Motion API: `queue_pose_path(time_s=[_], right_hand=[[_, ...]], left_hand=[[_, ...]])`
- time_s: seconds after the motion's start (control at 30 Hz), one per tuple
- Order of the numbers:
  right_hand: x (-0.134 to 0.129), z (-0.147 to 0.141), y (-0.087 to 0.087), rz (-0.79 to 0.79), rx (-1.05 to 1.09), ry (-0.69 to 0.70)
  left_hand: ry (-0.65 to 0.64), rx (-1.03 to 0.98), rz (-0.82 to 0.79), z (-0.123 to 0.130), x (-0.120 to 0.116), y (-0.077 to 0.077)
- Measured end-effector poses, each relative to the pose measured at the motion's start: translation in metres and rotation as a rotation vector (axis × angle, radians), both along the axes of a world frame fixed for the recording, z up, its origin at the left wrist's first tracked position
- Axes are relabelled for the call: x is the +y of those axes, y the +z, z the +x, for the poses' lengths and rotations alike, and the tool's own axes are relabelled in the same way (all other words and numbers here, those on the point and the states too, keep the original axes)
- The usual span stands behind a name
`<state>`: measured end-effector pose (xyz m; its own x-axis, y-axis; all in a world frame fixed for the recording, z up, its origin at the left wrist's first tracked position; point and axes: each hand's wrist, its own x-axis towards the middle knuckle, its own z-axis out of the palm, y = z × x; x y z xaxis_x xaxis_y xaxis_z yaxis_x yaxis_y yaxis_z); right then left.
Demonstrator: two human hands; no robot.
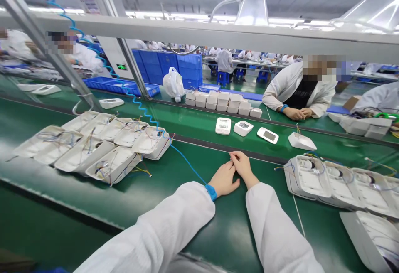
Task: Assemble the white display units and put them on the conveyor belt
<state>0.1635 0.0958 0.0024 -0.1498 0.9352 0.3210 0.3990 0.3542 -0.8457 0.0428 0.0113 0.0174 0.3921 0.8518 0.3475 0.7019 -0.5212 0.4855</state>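
My left hand rests on the green work surface, thumb apart from its fingers, holding nothing. A blue band with a coiled blue cord circles its wrist. Meeting its fingertips is my right hand, also without an object, its fingers reaching over to the left. White housings with loose wires sit in a group to the left. More open white housings stand at the right. Beyond the dark strip lie white devices with screens and a white housing.
Stacked small white parts line the far side, beside a white fan and blue trays. A co-worker sits across with hands together. A metal post rises at left; the blue cord hangs across it.
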Motion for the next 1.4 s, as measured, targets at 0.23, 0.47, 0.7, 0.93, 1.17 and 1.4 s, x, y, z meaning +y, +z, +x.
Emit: queue_pose_path(time_s=[0.23,0.47,0.7,0.93,1.17,1.4], right_hand=[[0.002,0.002,-0.006,0.021,-0.088,0.003],[-0.003,0.000,-0.005,0.035,-0.074,-0.025],[0.005,0.018,-0.003,0.113,-0.056,-0.114],[0.021,0.073,-0.002,0.051,-0.052,-0.388],[0.022,0.061,-0.009,0.048,-0.160,-0.296],[0.010,0.056,-0.002,0.097,-0.268,-0.156]], left_hand=[[0.017,0.015,0.034,0.002,0.002,-0.002],[0.037,0.113,0.085,0.004,-0.003,0.005],[0.048,0.178,0.117,0.005,-0.006,-0.007],[0.006,0.206,0.095,0.002,-0.014,-0.009],[-0.003,0.218,0.067,-0.003,-0.014,-0.006],[0.001,0.224,0.027,-0.007,-0.016,-0.001]])
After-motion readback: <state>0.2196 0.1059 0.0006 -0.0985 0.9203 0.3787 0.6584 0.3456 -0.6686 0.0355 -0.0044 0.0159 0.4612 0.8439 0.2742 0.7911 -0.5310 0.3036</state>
